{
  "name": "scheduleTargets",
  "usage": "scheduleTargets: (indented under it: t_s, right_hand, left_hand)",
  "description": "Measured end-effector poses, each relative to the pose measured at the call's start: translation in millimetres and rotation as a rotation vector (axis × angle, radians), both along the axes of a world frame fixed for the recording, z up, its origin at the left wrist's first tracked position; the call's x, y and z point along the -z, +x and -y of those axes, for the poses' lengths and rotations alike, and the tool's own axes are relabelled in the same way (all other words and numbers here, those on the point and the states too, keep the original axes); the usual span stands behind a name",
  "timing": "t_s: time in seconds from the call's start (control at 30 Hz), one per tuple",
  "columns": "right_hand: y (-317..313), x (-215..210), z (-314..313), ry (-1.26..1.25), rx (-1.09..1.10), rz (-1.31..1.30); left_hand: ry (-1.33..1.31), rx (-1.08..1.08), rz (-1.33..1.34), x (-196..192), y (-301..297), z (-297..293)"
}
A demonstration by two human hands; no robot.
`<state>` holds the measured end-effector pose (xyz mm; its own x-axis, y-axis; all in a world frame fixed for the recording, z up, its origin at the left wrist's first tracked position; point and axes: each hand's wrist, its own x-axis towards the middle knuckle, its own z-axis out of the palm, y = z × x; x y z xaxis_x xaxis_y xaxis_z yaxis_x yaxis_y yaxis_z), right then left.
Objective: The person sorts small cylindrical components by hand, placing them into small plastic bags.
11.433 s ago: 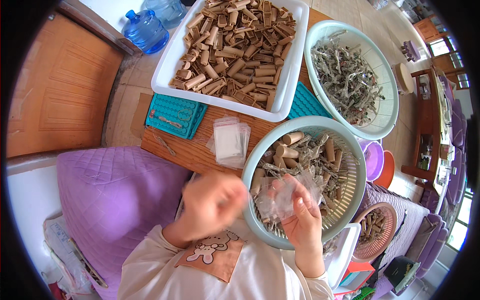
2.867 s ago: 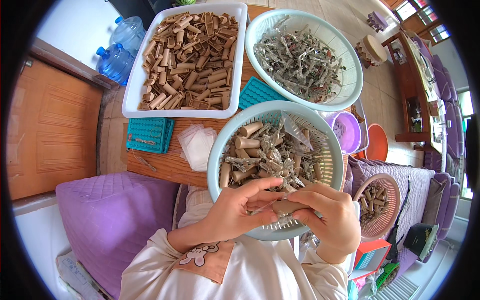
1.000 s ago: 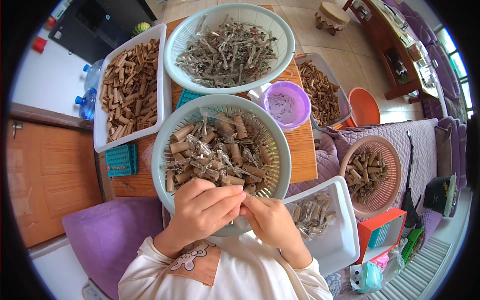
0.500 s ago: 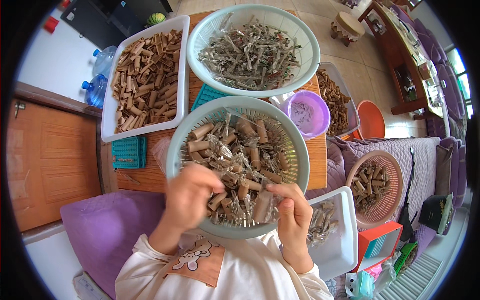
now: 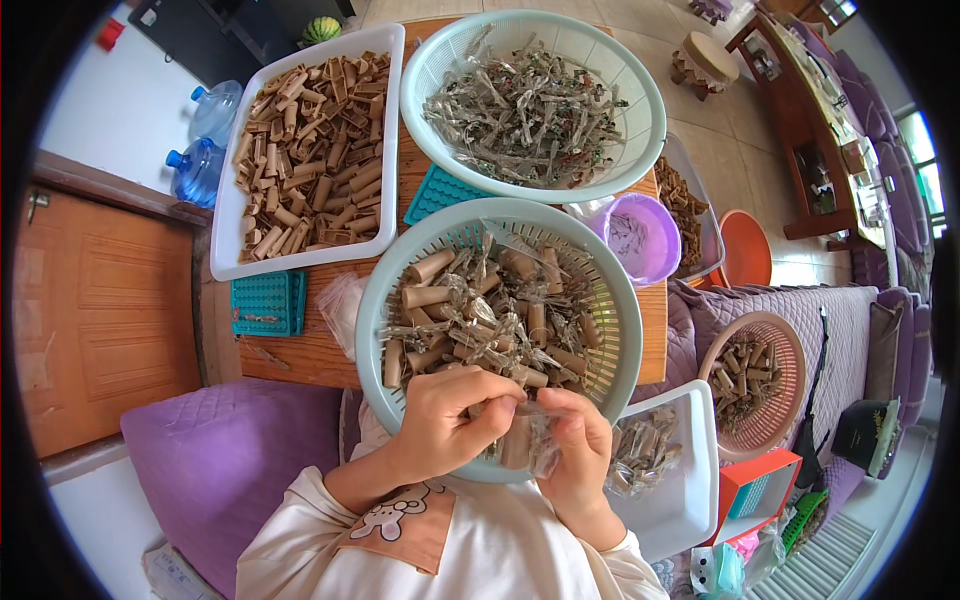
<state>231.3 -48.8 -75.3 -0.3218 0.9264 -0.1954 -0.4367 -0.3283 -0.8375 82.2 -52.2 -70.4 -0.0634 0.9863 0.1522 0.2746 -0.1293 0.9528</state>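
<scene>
Over the near rim of a grey-green basket (image 5: pixel 628 330), both my hands work at a small clear plastic bag (image 5: pixel 518 448) with a brown tube inside. My right hand (image 5: pixel 575 450) grips the bag's right side between thumb and fingers. My left hand (image 5: pixel 445 425) is closed in a pinch at the upper edge of the bag; what sits between its fingertips is too small to make out. Brown tubes (image 5: pixel 425 297) and crinkled clear wrappers fill the basket, some of the tubes lying inside wrappers.
A white tray (image 5: pixel 393 170) of brown pieces stands at left. Behind the basket sits a pale green colander (image 5: pixel 655 110) of thin wrapped strips. To the right are a purple bucket (image 5: pixel 665 262), a white bin (image 5: pixel 692 500), a pink basket (image 5: pixel 795 360) and a red box (image 5: pixel 735 490).
My left hand has moved right and closed in a pinch beside the right hand. The bag and right hand have come slightly nearer to me. The view has shifted a little.
</scene>
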Motion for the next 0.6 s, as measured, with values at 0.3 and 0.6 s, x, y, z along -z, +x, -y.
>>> scheduleTargets:
  t_s: [0.3, 0.6]
  right_hand:
    - [3.0, 20.3, -3.8, -0.132, -0.068, -0.607]
    - [177.2, 45.1, 5.8, 0.145, 0.132, 1.639]
  left_hand:
    - [0.399, 0.154, -0.164, 12.0, -1.5, 11.2]
    - [0.355, 0.082, -0.341, 16.7, -36.4, 4.4]
